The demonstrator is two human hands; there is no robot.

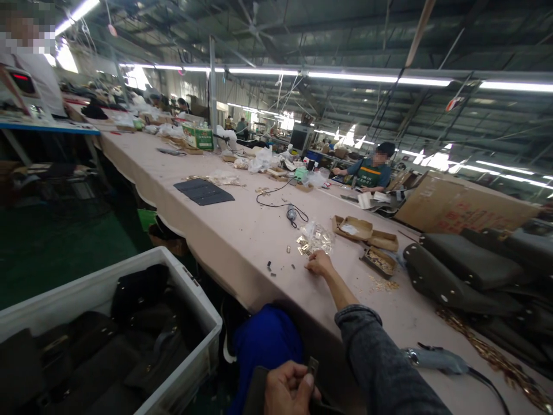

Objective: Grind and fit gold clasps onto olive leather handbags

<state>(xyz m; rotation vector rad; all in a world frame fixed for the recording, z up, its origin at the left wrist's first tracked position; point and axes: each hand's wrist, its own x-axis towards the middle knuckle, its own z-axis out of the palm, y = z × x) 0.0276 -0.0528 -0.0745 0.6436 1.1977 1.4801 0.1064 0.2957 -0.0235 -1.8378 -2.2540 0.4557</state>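
Metal in the left grip [288, 389]: holding a small flat plate [313, 365] between thumb and fingers, pinched narrow, with one end poking up. Held low, near some blue cloth [268, 337]. Out over the pink surface [246, 230] with the right grip [320, 264], with fingers bunched close together. Right at the edge of a pile of shiny metal bits [322, 241]. Cannot tell if holding one. Near that grip, see some little dark bits [269, 265] on the left and open cardboard boxes [382, 242] on the right. Also see a white bin [203, 302] with dark bags [108, 346] inside.
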